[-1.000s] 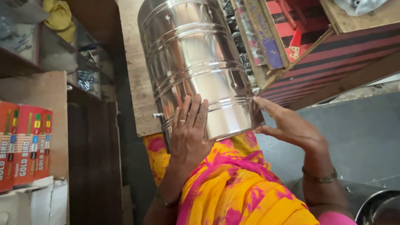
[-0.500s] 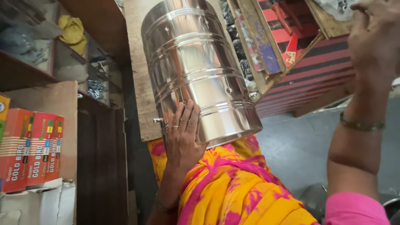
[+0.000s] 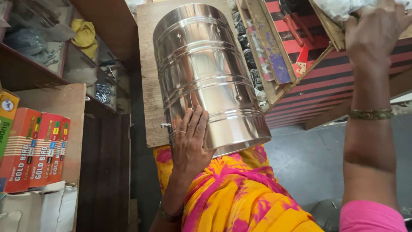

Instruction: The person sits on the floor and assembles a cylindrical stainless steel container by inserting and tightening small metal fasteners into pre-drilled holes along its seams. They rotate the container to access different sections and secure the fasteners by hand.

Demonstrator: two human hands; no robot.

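A large steel drum is seen lying tilted on a wooden bench, its lower rim over the lap. The left hand is pressed flat against its side, fingers spread open. The right hand is raised to a wooden tray, fingers curled over white wrapping

Wooden board, steel drum seemingly atop

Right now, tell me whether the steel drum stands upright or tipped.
Tipped: the steel drum leans on the wooden board, steadied by the left hand.
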